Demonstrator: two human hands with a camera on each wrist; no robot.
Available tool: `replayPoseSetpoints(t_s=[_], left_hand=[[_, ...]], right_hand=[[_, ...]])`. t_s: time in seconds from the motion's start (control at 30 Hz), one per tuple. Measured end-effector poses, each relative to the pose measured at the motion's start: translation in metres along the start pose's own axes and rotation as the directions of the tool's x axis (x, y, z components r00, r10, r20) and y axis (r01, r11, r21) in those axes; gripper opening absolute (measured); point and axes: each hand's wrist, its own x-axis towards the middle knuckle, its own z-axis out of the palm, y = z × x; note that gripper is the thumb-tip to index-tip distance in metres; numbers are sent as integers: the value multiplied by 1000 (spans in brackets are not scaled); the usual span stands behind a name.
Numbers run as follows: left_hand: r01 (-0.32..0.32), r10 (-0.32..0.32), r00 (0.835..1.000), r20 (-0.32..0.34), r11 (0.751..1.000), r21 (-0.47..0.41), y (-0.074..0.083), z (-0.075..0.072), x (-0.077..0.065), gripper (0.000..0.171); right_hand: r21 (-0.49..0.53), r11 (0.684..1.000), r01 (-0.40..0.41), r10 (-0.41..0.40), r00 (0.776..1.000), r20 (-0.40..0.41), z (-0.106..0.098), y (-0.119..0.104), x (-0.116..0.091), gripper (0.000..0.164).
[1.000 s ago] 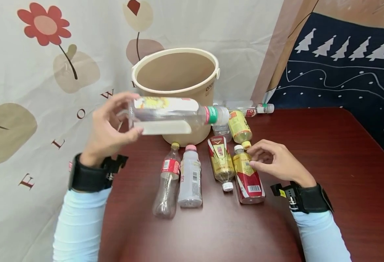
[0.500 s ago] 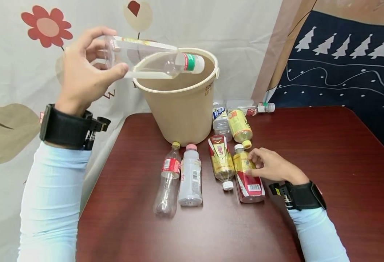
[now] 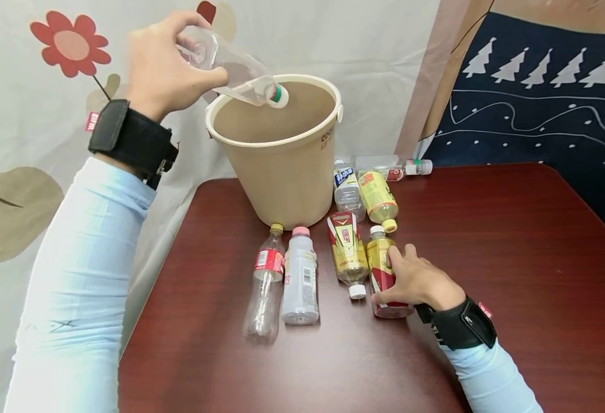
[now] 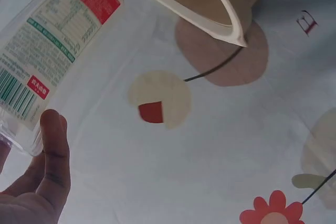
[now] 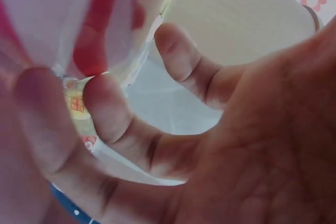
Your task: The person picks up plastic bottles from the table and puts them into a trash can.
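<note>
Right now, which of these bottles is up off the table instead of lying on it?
The clear bottle with the green-banded white cap, gripped by the left hand and tilted cap-down over the beige bucket. Every other bottle lies on the table.

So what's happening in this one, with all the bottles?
A person's left hand holds a clear empty bottle tilted cap-down over the mouth of a beige bucket. The right hand grips a red-and-gold bottle lying on the dark red table. Several more bottles lie on the table in front of and beside the bucket.
</note>
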Motion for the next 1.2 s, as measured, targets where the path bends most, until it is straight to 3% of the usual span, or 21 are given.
replayPoseSetpoints(t_s=[0.3,0.53,0.73,1.2], left_hand=[[28,-35,986,163,999,45,4,16,8,61],[-42,32,968,248,999,34,7,24,8,71],[-66,58,963,264,998,20,11,23,4,79],[-65,46,955,291,996,55,4,17,-3,78]], right_hand=[[-18,999,-38,38,999,37,2,0,2,92],[-58,998,-21,23,999,39,1,0,1,92],[-58,998,-18,20,999,47,0,1,1,90],[-30,999,-19,21,999,42,3,0,0,90]])
